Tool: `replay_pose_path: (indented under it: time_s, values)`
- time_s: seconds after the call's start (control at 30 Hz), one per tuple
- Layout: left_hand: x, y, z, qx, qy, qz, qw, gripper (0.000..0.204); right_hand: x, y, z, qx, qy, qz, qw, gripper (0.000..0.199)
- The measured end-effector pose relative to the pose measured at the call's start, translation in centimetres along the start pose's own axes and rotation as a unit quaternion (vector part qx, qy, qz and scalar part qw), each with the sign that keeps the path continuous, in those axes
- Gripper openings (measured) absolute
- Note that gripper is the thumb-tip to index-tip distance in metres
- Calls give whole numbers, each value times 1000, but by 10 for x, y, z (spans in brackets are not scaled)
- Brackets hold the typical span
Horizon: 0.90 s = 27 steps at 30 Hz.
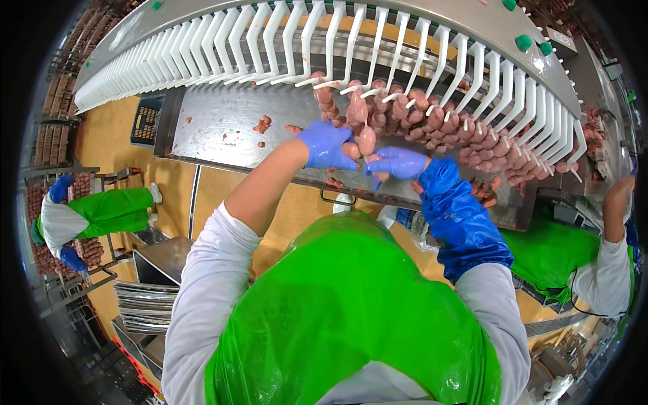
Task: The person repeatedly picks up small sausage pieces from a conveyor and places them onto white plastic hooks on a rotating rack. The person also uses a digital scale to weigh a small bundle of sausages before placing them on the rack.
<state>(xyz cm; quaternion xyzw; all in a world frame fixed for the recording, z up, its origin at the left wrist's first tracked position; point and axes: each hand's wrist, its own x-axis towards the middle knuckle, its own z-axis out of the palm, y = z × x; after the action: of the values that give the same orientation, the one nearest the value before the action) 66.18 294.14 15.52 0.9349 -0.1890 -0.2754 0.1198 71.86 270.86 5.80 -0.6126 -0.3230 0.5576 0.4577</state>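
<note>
Both my hands wear thin blue-purple gloves and meet below a row of white hooks (398, 54) hung with pink sausage links (413, 116). My left hand (331, 146) is closed around part of a sausage string, with a short link (351, 150) showing at its fingertips. Just to the right, my right hand (398, 163) has its fingers curled on a link (382, 177), which is partly hidden beneath them. Between the two hands a plump sausage (366, 140) hangs down from the string. A blue plastic sleeve (453, 209) covers my right forearm.
Under the hooks lies a metal tray (216, 128) with meat scraps (262, 124) on it. A person in a green apron (111, 212) stands at the left beside racked sausages. Another person's arm and white sleeve (607, 277) show at the right. Stacked metal trays (145, 307) stand lower left.
</note>
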Motion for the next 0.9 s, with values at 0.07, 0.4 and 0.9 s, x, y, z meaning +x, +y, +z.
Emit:
replay_pose_path:
  time_s: [0.07,0.4,0.9]
  values:
    - [-2,8,4,27,-47,-6,999,59,29,50,26,36,75,-2,997,39]
    - [-37,9,17,-123,16,-102,987,52,48,25,38,124,249,-117,953,29]
    - [34,57,16,-610,167,-37,774,46,-43,-5,29,116,475,-109,866,32]
